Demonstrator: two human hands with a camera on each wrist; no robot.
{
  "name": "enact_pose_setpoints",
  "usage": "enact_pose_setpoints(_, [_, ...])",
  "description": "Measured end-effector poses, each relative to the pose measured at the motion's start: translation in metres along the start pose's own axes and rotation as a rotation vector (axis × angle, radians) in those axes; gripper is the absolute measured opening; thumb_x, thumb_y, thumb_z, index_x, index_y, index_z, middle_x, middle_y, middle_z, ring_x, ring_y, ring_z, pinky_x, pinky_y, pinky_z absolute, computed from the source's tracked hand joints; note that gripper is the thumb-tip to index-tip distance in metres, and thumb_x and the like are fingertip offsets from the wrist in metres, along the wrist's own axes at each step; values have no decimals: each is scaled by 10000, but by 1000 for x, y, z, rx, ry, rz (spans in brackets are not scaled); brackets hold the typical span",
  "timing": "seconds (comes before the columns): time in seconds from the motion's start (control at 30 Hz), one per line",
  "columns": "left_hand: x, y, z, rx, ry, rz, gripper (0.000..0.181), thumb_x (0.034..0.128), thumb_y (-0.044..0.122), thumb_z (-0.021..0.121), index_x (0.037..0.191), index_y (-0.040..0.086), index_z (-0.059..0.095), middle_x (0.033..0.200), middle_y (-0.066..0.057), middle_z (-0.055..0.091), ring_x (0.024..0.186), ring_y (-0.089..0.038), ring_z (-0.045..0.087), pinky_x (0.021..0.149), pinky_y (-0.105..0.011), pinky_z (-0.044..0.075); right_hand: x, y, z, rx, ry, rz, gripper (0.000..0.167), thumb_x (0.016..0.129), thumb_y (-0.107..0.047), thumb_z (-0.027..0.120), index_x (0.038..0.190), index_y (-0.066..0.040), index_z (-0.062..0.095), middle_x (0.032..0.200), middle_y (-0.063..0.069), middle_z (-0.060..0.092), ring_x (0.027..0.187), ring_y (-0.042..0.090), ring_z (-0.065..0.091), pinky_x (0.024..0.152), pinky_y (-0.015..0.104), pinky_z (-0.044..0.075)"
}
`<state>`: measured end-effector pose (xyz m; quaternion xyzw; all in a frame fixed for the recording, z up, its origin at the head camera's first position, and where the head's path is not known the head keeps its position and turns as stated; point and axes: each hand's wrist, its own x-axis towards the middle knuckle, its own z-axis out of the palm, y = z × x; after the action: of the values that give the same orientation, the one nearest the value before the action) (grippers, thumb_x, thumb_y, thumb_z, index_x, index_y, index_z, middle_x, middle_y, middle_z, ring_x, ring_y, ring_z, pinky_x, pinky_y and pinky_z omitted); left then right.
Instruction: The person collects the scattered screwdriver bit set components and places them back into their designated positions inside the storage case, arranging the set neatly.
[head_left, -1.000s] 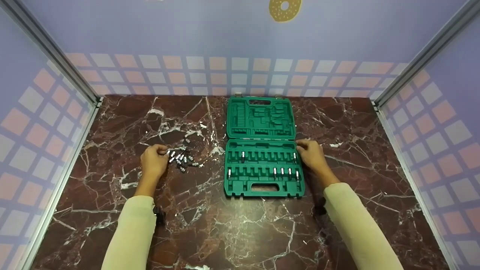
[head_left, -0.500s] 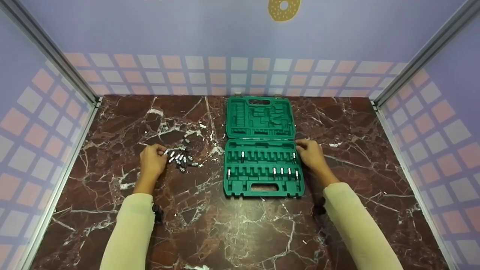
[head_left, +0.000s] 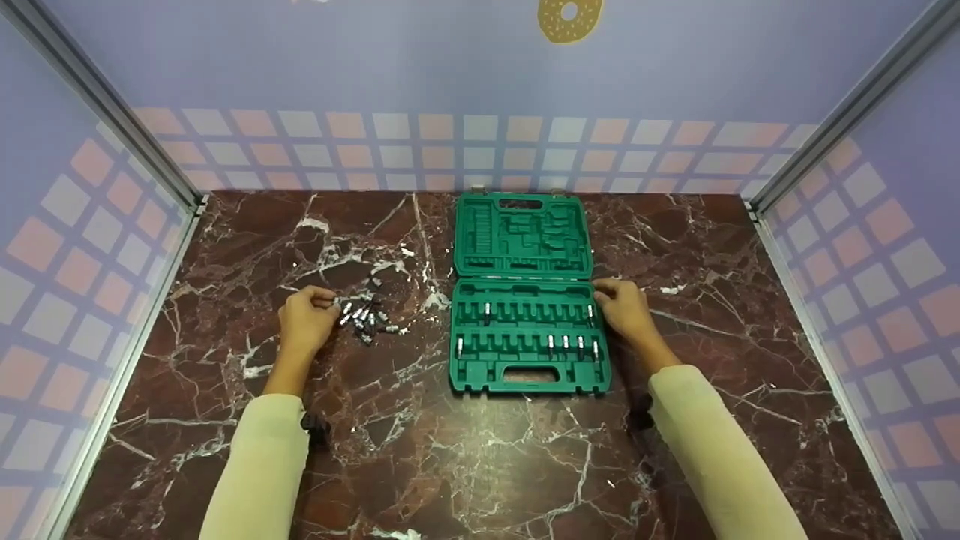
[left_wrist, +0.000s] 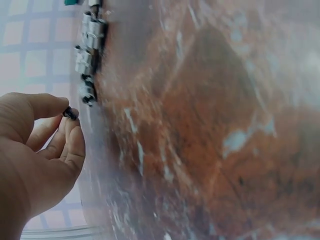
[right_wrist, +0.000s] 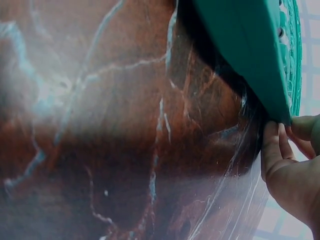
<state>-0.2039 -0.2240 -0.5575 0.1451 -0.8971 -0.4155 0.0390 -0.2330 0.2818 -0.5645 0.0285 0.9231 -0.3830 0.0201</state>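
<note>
My left hand [head_left: 307, 319] is just left of a loose pile of silver bit sockets [head_left: 365, 317] with dark tips. In the left wrist view, its thumb and fingertips pinch one small bit socket [left_wrist: 69, 113], of which only the dark end shows. A green tool case [head_left: 480, 371] lies spread flat, lid to the back, with several bit sockets [head_left: 565, 343] standing in its two rows of slots. At the case's right side, close to the hinge, my right hand [head_left: 624, 309] grips the edge of the tray between thumb and fingers.
A marbled dark red tabletop [head_left: 487, 465] carries everything. Tiled-pattern lilac walls [head_left: 480, 82] enclose it at the back and both sides. The sloped lid [head_left: 523, 234] of the case has moulded recesses.
My left hand has shifted very slightly, and the bit socket that showed at its fingertips is now harder to see from above. The right hand and the case stay put.
</note>
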Motion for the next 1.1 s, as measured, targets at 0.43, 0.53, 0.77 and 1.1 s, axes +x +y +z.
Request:
enact_pose_setpoints(0.43, [-13, 29, 7, -90, -88, 18, 242, 917, 95, 739, 1144, 12, 744, 1072, -174, 744, 963, -287, 714, 734, -195, 500, 1, 2, 2, -5, -3, -5, 279, 1025, -70, 601, 1266, 28, 701, 1276, 249, 695, 1190, 407, 652, 1008, 544, 523])
enact_pose_setpoints(0.53, [-15, 36, 10, -91, -89, 43, 241, 904, 89, 752, 1135, 19, 757, 1068, -178, 755, 949, -289, 722, 738, -200, 505, 1, 2, 3, -2, 2, -1, 274, 1022, -70, 604, 1259, 20, 708, 1276, 239, 699, 1196, 401, 652, 1015, 540, 521])
enact_pose_setpoints(0.77, [-22, 55, 19, -137, -105, 114, 227, 879, 63, 767, 1098, 5, 759, 1022, -172, 762, 892, -274, 730, 726, -214, 537, 1, 0, 2, 7, -2, 1, 282, 1027, -68, 596, 1270, 28, 700, 1288, 244, 691, 1199, 407, 651, 1024, 544, 517])
enact_pose_setpoints(1.1, [-36, 87, 37, -243, -183, 215, 208, 833, -23, 776, 1037, -49, 740, 952, -191, 746, 841, -278, 708, 707, -188, 546, 1, -2, 1, 10, -22, 11, 300, 1038, -72, 576, 1297, 40, 680, 1306, 259, 676, 1216, 416, 638, 1034, 545, 508])
